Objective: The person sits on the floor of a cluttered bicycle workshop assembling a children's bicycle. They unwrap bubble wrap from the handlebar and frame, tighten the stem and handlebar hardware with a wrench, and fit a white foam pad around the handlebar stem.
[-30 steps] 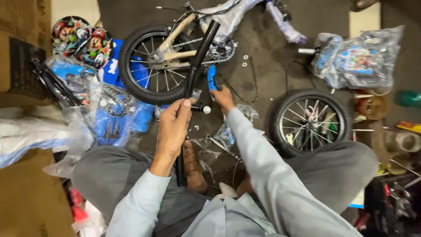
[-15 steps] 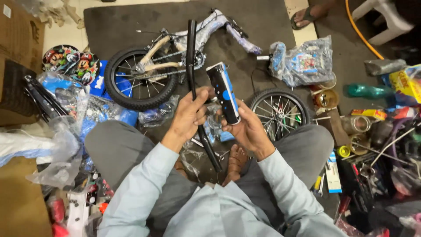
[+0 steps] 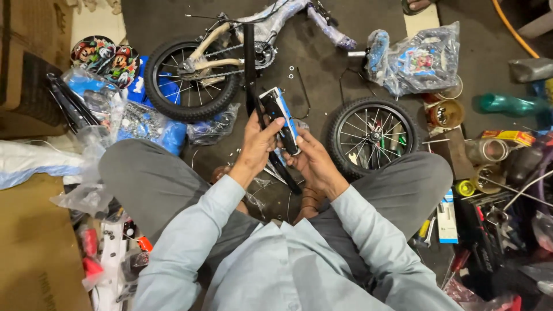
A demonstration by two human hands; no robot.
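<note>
Fingers of the left hand (image 3: pixel 257 140) and right hand (image 3: pixel 308 158) curl around a black-and-blue bicycle part (image 3: pixel 280 118), pinching it from both sides at frame centre. Behind it stands a black bar (image 3: pixel 249 55); a loose wheel (image 3: pixel 371 137) lies on the floor right of the hands, a small bicycle frame (image 3: pixel 230 52) above.

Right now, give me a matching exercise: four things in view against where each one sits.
Things:
1. loose wheel
2. black and blue part
3. bike frame with wheel
4. cardboard

Places:
A. between both hands
B. bottom left on the floor
C. right of the hands, by the right knee
D. top, beyond the hands

Pairs: 1-C, 2-A, 3-D, 4-B
</note>
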